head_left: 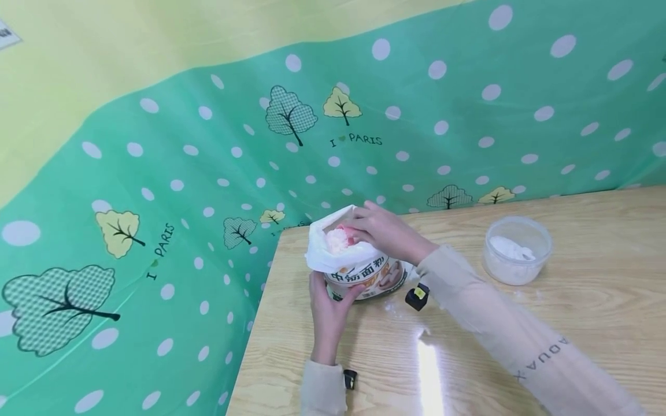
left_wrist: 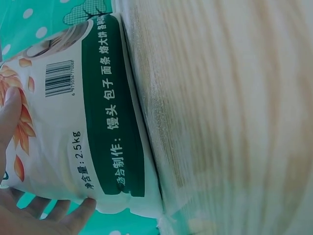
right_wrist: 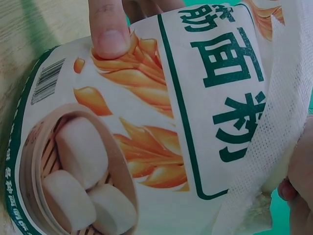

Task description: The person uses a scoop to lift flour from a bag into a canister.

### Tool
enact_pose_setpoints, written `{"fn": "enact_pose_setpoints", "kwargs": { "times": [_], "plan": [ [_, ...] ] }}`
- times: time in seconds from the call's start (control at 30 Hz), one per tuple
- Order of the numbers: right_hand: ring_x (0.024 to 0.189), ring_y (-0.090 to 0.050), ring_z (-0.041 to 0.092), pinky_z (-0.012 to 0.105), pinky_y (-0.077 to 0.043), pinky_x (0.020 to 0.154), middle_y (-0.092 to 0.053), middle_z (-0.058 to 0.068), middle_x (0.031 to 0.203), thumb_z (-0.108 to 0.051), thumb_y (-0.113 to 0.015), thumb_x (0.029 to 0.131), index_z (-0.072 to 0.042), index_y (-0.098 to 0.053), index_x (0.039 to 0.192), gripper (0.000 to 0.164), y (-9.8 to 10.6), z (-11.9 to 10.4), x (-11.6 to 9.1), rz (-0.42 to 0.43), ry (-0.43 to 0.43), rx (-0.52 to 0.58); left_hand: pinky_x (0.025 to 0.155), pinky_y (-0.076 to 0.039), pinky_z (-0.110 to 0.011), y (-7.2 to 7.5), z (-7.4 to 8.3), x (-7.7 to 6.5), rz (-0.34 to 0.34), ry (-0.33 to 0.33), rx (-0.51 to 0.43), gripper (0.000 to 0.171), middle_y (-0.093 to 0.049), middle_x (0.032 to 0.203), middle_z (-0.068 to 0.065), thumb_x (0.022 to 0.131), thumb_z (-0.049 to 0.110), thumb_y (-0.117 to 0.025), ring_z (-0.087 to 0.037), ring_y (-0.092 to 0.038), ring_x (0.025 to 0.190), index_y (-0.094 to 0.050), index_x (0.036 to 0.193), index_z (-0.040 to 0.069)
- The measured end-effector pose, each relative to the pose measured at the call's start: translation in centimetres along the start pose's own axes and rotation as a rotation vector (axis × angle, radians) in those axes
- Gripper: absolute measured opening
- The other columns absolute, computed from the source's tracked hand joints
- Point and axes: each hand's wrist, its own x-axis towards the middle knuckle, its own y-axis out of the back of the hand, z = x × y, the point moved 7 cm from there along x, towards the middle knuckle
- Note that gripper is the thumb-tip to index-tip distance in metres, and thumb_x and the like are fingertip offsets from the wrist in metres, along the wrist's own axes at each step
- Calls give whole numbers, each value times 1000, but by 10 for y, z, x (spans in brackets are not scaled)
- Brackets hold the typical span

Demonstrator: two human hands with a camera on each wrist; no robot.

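A white bag of flour [head_left: 359, 280], its top edge folded outward, stands on the table. My left hand [head_left: 329, 312] grips the bag low on its left side, the thumb across the front and the fingers round the side. In the left wrist view, the bag's green band [left_wrist: 110, 112] sits along its base. My right hand [head_left: 382, 228] is at the bag's mouth, pinching a pinkish-red scoop-like thing [head_left: 348, 233] beside heaped white flour [head_left: 336, 240]. The fingers partly hide this pink thing. From the right wrist, the printed bag front [right_wrist: 146, 127] fills most of the view.
On the right stands a round clear plastic tub [head_left: 541, 263] with white powder inside. A small black object with a yellow top [head_left: 418, 296] lies in front of the bag, near the right sleeve. White specks dot the wooden table [head_left: 468, 358]. A green dotted cloth [head_left: 364, 173] hangs behind.
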Motion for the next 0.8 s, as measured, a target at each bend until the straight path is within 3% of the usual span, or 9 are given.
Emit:
{"fn": "enact_pose_setpoints", "kwargs": {
  "times": [0.27, 0.5, 0.8],
  "plan": [
    [90, -44, 16, 28, -46, 76, -65, 0, 99, -21, -62, 98, -8, -69, 125, 31, 3, 1, -6, -6, -41, 35, 117, -39, -43, 0, 0, -1, 10, -1, 0, 96, -47, 138, 0, 70, 42, -88, -18, -44, 131, -35, 149, 27],
    [96, -49, 17, 33, -50, 86, -67, 2, 108, -20, -60, 99, -8, -68, 126, 30, 7, 6, -9, -1, -68, 80, 118, -38, -42, 0, 0, 2, 5, 10, 0, 98, -46, 139, 0, 70, 44, -88, -18, -43, 132, -35, 150, 28],
    [98, -47, 18, 32, -50, 84, -64, 4, 102, -17, -60, 100, -5, -68, 125, 29, 15, 12, -15, 28, -97, 78, 114, -43, -44, 0, 1, -1, 9, 6, 20, 95, -47, 138, -2, 71, 42, -88, -20, -44, 131, -37, 149, 25]
  ]
}}
